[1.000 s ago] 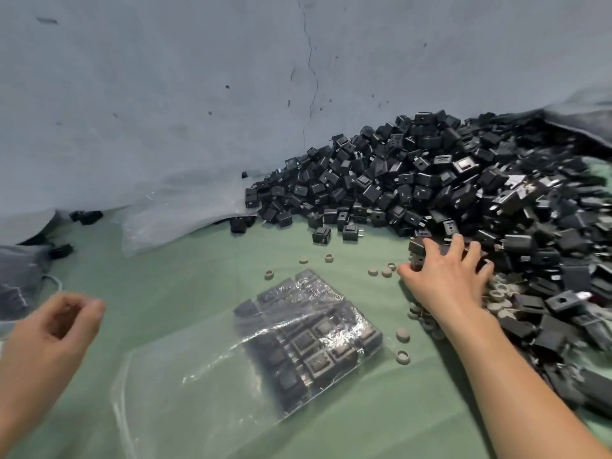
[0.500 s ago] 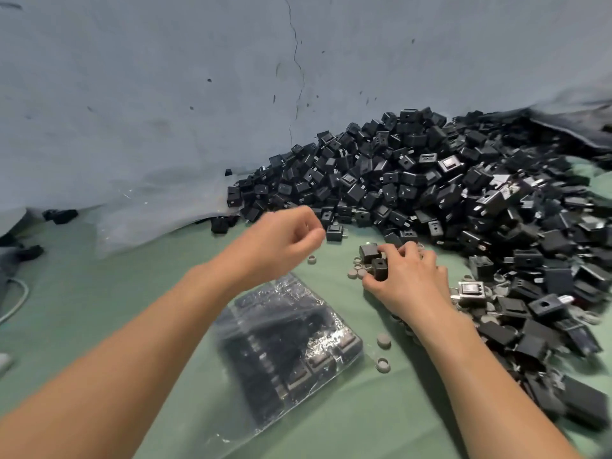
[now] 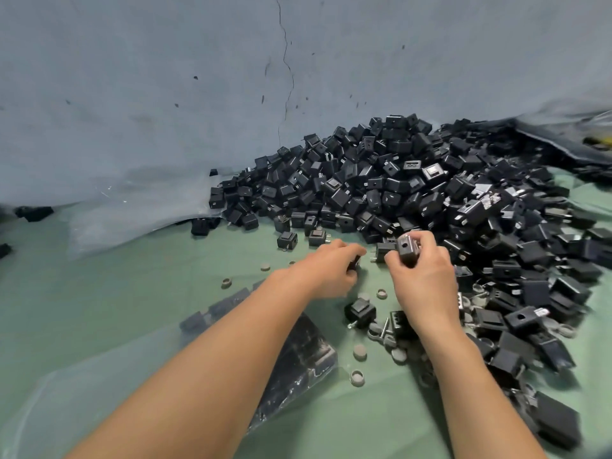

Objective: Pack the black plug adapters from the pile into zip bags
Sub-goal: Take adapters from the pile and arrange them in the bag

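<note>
While right hand (image 3: 427, 286) fingers are pinching one adapter (image 3: 408, 248) and left hand (image 3: 326, 273) fingers are clasping a second adapter (image 3: 353, 264), squaring both is likely easing loading into the zip bag (image 3: 308, 356) lying behind the fingers.

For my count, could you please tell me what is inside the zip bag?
Black adapters show through the clear bag on both sides of the left forearm. The forearm covers its middle, so how many it holds cannot be seen.

The pile (image 3: 414, 180) banks against the hanging sheet (image 3: 165, 94) behind and runs down the tabletop's (image 3: 132, 293) right side. The zip bag (image 3: 308, 356) lies front-left under the left forearm. The left hand (image 3: 328, 273) and right hand (image 3: 424, 283) meet at the pile's near edge, each gripping an adapter (image 3: 406, 249), with loose rings (image 3: 359, 352) just before them.
</note>
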Motion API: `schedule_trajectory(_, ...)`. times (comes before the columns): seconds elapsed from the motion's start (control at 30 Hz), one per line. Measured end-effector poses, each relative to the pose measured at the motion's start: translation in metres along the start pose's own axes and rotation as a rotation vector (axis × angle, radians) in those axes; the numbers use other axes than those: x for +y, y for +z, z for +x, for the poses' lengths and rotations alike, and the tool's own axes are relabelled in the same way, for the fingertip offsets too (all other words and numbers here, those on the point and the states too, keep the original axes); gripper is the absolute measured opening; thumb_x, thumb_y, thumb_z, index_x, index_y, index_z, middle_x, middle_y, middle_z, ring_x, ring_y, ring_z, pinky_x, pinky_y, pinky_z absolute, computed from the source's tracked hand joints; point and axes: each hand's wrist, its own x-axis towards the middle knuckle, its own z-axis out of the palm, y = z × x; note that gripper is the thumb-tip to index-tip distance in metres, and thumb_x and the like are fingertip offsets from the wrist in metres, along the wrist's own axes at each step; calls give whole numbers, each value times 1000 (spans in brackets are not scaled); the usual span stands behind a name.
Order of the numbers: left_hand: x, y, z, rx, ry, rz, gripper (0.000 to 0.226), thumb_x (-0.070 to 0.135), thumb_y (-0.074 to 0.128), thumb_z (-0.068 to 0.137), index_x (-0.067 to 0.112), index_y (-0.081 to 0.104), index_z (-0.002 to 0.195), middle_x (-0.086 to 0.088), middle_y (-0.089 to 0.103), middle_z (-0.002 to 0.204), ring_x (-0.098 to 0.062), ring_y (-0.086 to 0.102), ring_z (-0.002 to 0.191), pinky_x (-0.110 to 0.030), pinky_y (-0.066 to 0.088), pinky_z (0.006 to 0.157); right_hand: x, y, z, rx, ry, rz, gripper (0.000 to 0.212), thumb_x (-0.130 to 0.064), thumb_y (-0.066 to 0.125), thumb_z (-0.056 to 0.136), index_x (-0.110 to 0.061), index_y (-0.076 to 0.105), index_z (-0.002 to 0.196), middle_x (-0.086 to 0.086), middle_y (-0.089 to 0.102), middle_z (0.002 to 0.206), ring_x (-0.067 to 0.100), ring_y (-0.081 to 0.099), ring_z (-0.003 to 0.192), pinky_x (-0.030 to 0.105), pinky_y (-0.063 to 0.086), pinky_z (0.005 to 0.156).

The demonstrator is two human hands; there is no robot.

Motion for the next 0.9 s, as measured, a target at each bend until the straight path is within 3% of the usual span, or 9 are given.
schedule_trajectory(0.07,0,4,0,37,-13,48,46,23,47,99,29,37,144,-4,40,143,-29,42,130,-47,39,107,0,-1,5,-22,74,195,13,-32,60,91,-29,54,102,2,56,95,11,53,66,26,40,56)
schedule_trajectory(0.17,1,-2,-5,136,-18,131,42,33,51,98,25,40,138,-5,48,132,-28,49,118,-40,39,100,-7,-16,15,-68,433,803,8,-24,62,89,-26,58,95,3,62,86,13,61,71,27,50,55)
schedule_trajectory(0.23,3,-11,-15,195,4,0,45,41,50,96,26,41,138,-1,50,130,-21,57,112,-39,44,99,-8,-27,18,-150,630,1144,12,-24,65,88,-19,61,99,7,65,94,17,68,79,26,54,56)
schedule_trajectory(0.33,11,-16,-40,148,85,-197,45,53,46,92,36,44,134,10,48,122,-4,64,93,-35,52,89,-3,-35,20,-271,704,1391,13,-27,65,88,-14,70,89,11,67,101,27,71,88,30,57,63)
schedule_trajectory(0.43,24,2,-62,29,174,-69,39,52,45,96,40,39,133,12,42,116,-3,55,91,-35,49,87,-5,-37,19,-282,692,1518,9,-26,66,89,-17,68,92,12,64,107,30,67,99,35,60,73)
schedule_trajectory(0.53,40,22,-67,24,180,-13,42,50,43,99,35,37,138,2,42,130,-18,47,114,-43,45,99,-7,-37,18,-254,646,1536,21,-19,64,91,-22,61,112,14,58,114,29,61,98,40,60,79)
schedule_trajectory(0.6,49,31,-66,42,183,92,53,58,42,96,35,34,143,-3,44,133,-25,42,123,-46,42,102,-8,-35,15,-251,642,1494,25,-13,65,89,-25,64,112,13,56,117,29,57,104,42,58,81)
schedule_trajectory(0.73,60,40,-66,114,207,224,51,58,50,93,33,41,136,-6,48,118,-29,47,113,-42,45,86,-10,-32,11,-234,664,1435,29,-8,71,85,-29,71,105,9,56,120,28,55,103,42,58,82)
schedule_trajectory(0.9,59,31,-65,49,151,44,44,44,57,94,33,45,135,-4,47,110,-30,55,104,-40,48,82,-13,-30,8,-266,677,1421,28,-27,79,80,-15,63,99,13,53,111,30,57,99,42,56,79)
